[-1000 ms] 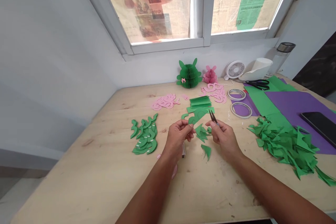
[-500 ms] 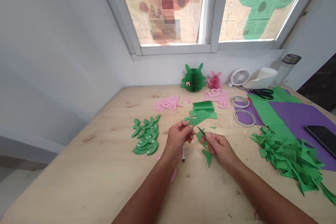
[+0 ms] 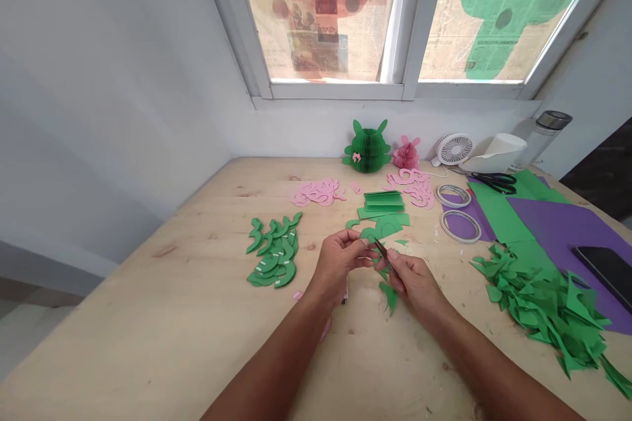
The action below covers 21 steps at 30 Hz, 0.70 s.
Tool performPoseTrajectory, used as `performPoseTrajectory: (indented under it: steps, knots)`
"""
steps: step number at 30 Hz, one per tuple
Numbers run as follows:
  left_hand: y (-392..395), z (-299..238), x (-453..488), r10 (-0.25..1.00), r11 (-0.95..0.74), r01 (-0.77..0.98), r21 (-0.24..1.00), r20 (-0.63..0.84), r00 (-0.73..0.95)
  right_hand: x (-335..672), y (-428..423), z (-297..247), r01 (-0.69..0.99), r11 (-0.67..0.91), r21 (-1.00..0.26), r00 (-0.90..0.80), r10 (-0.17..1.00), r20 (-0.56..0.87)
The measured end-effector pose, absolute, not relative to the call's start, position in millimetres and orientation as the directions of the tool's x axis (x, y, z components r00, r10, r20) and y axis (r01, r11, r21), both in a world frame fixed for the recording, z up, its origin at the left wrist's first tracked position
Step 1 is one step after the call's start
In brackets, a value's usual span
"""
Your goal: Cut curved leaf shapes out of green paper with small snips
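My left hand pinches a small piece of green paper between thumb and fingers, above the middle of the table. In my right hand is a small pair of scissors, its narrow blades at the edge of that paper. The fingers hide the scissors' handles. Behind the hands lie a green sheet with curved outlines and a folded green paper stack. Green scraps are under the right hand. Something with a dark end, mostly hidden, lies below the left hand.
Cut green curved pieces are piled at left, pink cutouts behind. Green and pink paper figures stand by the wall. Rightward are a fan, tape rolls, black scissors, a phone and a scrap heap.
The scissor blades have come against the green paper. The paper's pointed end no longer sticks out to the right past my left fingers. The view has shifted slightly.
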State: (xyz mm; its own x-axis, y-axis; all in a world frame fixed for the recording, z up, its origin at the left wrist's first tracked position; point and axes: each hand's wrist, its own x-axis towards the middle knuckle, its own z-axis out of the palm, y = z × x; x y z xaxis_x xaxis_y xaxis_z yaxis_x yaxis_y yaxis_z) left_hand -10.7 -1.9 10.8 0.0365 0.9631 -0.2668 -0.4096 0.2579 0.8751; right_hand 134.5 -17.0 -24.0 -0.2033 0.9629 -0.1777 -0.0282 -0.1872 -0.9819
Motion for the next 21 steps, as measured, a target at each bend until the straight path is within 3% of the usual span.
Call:
performPoseTrajectory:
  steps: [21]
  knots:
    - [-4.6,11.3,-8.2,0.966,0.249,-0.396,0.884,-0.257,0.035,133.3,-17.8,-22.3,-0.045,-0.210,-0.977,-0.160,0.967,-0.200]
